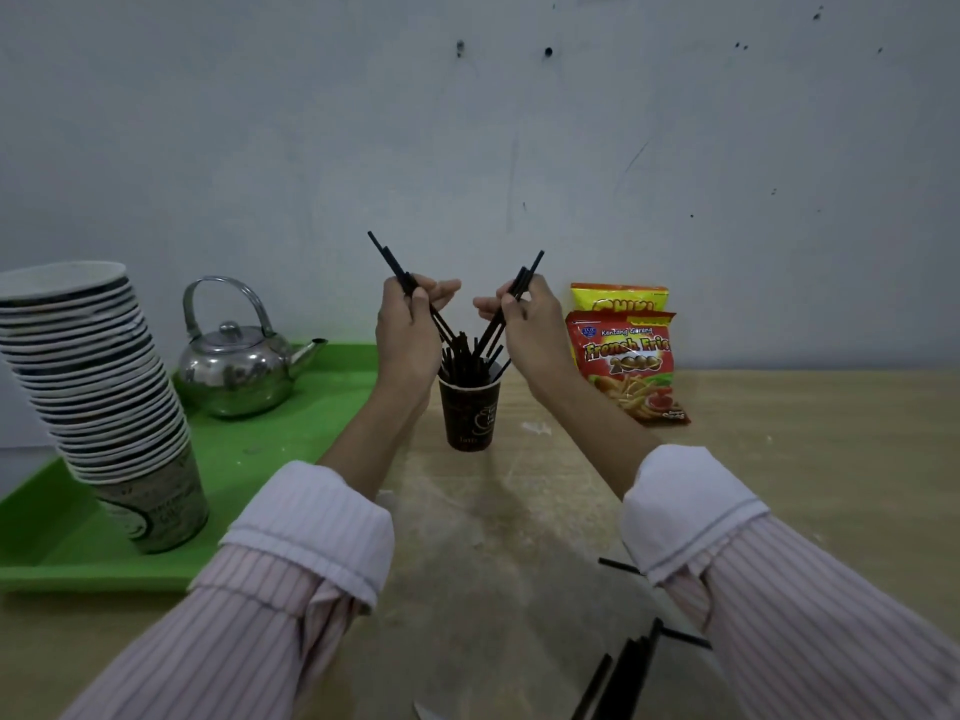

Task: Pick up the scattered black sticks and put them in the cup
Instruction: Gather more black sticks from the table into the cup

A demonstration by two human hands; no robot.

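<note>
Black sticks [462, 358] stand bunched in the one dark paper cup [470, 415], too many and too overlapped for me to count. The cup sits upright on the wooden table [805, 449], below and between the two raised hands. On my feed the left hand [408, 330] has thumb and fingers curled round the left-hand bundle [387, 257], two sticks as far as I can count, tilted up to the left with the lower ends pointing down at the cup's mouth. The right hand [524, 324] pinches the right-hand bundle [524, 278], about three sticks, tilted up to the right, lower ends reaching in among those at the cup's rim. More lie on the table at the bottom right: one loose stick [618, 565] running under the right sleeve [779, 589], a second loose stick [685, 640] nearer me, and a cluster [623, 678] of about four at the frame's edge. At the left, one green tray [291, 439] carries one steel kettle [234, 371] and one tall leaning stack of paper cups [104, 387]. Two snack bags stand by the wall just right of the right hand, the red bag [631, 366] in front of the yellow bag [621, 298].
</note>
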